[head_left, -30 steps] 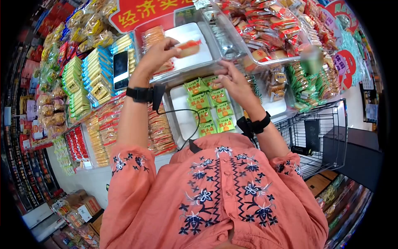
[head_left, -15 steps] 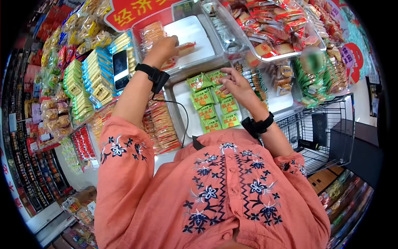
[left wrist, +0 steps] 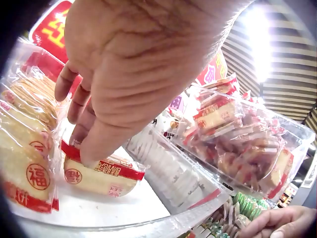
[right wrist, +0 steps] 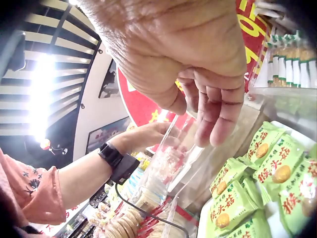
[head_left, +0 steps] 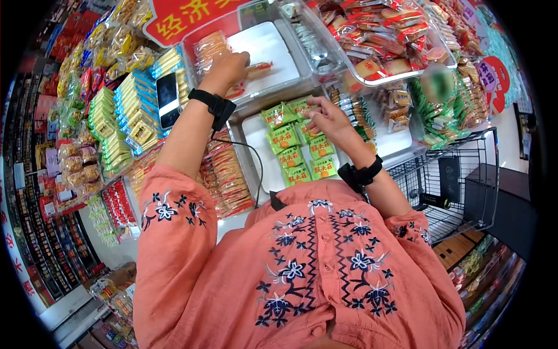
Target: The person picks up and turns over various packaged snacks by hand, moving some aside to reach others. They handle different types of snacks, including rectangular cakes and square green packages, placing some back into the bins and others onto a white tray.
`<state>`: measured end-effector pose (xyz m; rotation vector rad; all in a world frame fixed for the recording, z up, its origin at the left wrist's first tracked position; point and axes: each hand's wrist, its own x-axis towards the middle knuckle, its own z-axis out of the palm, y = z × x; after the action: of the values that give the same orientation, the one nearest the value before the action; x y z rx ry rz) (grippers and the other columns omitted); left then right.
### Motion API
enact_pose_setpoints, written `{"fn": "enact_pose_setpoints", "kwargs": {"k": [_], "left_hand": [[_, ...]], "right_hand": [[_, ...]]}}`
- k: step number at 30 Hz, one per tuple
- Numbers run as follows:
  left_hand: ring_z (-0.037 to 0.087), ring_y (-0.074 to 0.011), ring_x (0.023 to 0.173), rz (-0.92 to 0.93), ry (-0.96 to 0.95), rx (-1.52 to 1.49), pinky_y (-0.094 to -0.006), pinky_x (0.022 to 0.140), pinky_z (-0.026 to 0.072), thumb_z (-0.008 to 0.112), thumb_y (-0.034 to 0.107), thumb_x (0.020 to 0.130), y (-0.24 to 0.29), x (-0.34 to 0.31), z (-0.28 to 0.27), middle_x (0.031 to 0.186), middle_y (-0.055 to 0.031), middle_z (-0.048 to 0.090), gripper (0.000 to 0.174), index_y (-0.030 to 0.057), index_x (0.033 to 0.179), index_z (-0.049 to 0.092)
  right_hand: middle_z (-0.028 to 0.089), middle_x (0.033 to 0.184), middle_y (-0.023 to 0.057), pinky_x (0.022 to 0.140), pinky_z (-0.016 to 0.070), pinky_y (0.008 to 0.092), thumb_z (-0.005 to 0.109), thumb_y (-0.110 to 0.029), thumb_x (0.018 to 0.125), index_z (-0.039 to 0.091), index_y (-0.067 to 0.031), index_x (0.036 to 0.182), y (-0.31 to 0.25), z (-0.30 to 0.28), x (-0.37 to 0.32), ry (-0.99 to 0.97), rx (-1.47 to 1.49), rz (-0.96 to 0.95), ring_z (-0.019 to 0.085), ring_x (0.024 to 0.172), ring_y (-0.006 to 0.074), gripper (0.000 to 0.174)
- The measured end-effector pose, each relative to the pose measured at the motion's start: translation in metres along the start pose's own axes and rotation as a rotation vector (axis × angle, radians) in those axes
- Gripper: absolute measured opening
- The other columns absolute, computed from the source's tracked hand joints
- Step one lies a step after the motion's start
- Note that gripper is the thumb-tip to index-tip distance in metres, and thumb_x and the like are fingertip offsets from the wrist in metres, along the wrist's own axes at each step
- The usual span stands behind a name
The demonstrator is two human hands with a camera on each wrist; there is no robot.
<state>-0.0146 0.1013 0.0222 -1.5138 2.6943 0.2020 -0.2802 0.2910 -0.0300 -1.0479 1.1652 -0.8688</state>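
Note:
My left hand [head_left: 228, 71] reaches into the upper clear bin [head_left: 247, 93], and its thumb and fingers pinch a clear packet of pale flat crackers [left wrist: 106, 181] with a red band. That packet stands on its edge close over the bin's white bottom, beside a row of similar cracker packets [left wrist: 29, 163]. In the right wrist view, my right hand [right wrist: 183, 59] has loosely bent fingers with nothing between them. It hovers over the far end of the lower bin, above two columns of green biscuit packets [head_left: 285, 139].
A phone [head_left: 168, 100] lies on the blue and yellow packets at left. Red-wrapped snacks fill a raised clear bin [head_left: 401, 72] at right. Beside the stand is a wire shopping cart [head_left: 442, 180]. A cable [head_left: 260, 163] runs from the left wristband.
My left hand has lowered and turned with the cracker packet, bringing it nearer the packet row. Since half a second ago, both hands have stayed nearly still.

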Motion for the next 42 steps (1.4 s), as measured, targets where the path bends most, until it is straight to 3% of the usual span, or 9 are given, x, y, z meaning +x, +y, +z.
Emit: {"fn": "enact_pose_setpoints", "kwargs": {"k": [16, 25, 34, 37, 40, 42], "left_hand": [[0.068, -0.0382, 0.089, 0.135, 0.071, 0.150, -0.0487, 0.077, 0.0521, 0.067, 0.016, 0.082, -0.004, 0.006, 0.010, 0.090, -0.0164, 0.072, 0.016, 0.0099, 0.096, 0.070], [0.070, -0.0350, 0.083, 0.101, 0.031, -0.136, -0.0448, 0.074, 0.0537, 0.070, 0.020, 0.082, -0.001, 0.014, -0.009, 0.087, -0.0160, 0.072, 0.021, 0.0101, 0.101, 0.071], [0.070, -0.0336, 0.087, 0.137, 0.002, -0.021, -0.0446, 0.074, 0.0546, 0.066, 0.022, 0.084, 0.032, 0.041, -0.001, 0.093, -0.0116, 0.074, 0.022, 0.0140, 0.104, 0.071], [0.070, -0.0341, 0.089, 0.107, -0.024, 0.036, -0.0449, 0.075, 0.0548, 0.065, 0.022, 0.085, 0.036, 0.044, -0.001, 0.094, -0.0109, 0.074, 0.020, 0.0141, 0.103, 0.071], [0.067, -0.0363, 0.101, 0.053, -0.125, 0.024, -0.0515, 0.083, 0.0482, 0.059, 0.022, 0.091, 0.038, 0.042, -0.001, 0.105, -0.0111, 0.073, 0.020, 0.0155, 0.106, 0.071], [0.067, -0.0365, 0.101, 0.071, -0.113, 0.027, -0.0517, 0.083, 0.0484, 0.059, 0.021, 0.090, 0.036, 0.043, 0.003, 0.106, -0.0114, 0.073, 0.020, 0.0149, 0.105, 0.071]], "right_hand": [[0.064, 0.106, 0.0117, 0.070, 0.0559, 0.0302, 0.059, -0.020, 0.099, 0.050, -0.0015, 0.133, 0.004, -0.003, -0.004, 0.023, 0.009, 0.062, 0.069, 0.084, 0.0170, 0.040], [0.065, 0.103, 0.0108, 0.069, 0.0554, 0.0297, 0.059, -0.020, 0.099, 0.050, -0.0027, 0.133, 0.011, -0.006, -0.005, 0.030, 0.018, 0.065, 0.070, 0.085, 0.0173, 0.039], [0.064, 0.099, 0.0091, 0.069, 0.0559, 0.0282, 0.060, -0.019, 0.099, 0.051, -0.0019, 0.132, 0.016, -0.007, -0.004, 0.055, 0.046, 0.068, 0.068, 0.081, 0.0157, 0.038], [0.064, 0.111, 0.0119, 0.075, 0.0578, 0.0300, 0.056, -0.017, 0.100, 0.047, -0.0007, 0.138, 0.008, -0.012, -0.010, 0.036, 0.032, 0.097, 0.066, 0.086, 0.0152, 0.042], [0.064, 0.111, 0.0123, 0.074, 0.0569, 0.0296, 0.055, -0.017, 0.100, 0.046, -0.0004, 0.138, 0.013, -0.015, -0.010, 0.040, -0.001, 0.098, 0.067, 0.086, 0.0158, 0.042], [0.064, 0.110, 0.0124, 0.073, 0.0564, 0.0293, 0.054, -0.017, 0.100, 0.046, -0.0002, 0.138, 0.018, -0.016, -0.008, 0.029, -0.008, 0.102, 0.067, 0.086, 0.0160, 0.042]]}}
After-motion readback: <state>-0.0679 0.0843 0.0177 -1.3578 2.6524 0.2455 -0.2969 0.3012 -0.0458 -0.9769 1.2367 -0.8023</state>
